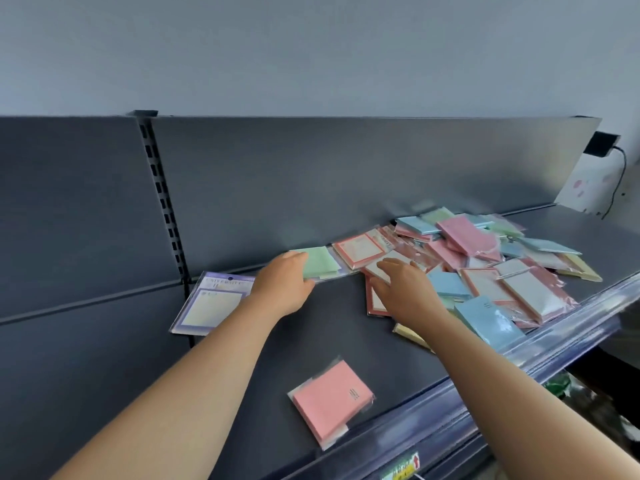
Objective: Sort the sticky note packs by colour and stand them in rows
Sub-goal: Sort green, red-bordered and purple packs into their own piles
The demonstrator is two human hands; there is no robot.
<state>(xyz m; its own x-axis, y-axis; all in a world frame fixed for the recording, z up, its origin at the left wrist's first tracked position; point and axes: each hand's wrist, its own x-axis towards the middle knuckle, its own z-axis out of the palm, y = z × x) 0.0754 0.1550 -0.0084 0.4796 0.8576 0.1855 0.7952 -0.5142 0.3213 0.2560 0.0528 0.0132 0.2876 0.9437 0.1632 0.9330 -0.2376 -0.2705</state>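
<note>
A jumbled pile of sticky note packs [485,258] in pink, blue, green and cream lies on the right part of the dark shelf [311,341]. My left hand [282,282] grips a green pack [320,263] at the pile's left end, near the back panel. My right hand [403,289] rests with straight fingers on a red-bordered white pack [375,268]. A purple pack [211,303] leans against the back panel at the left. One pink pack [330,398] lies alone near the front edge.
The shelf's front rail [519,368] runs along the right with a price label [401,469] below. A slotted upright [162,202] divides the back panels. A black box with a cable [602,143] hangs on the wall at the far right.
</note>
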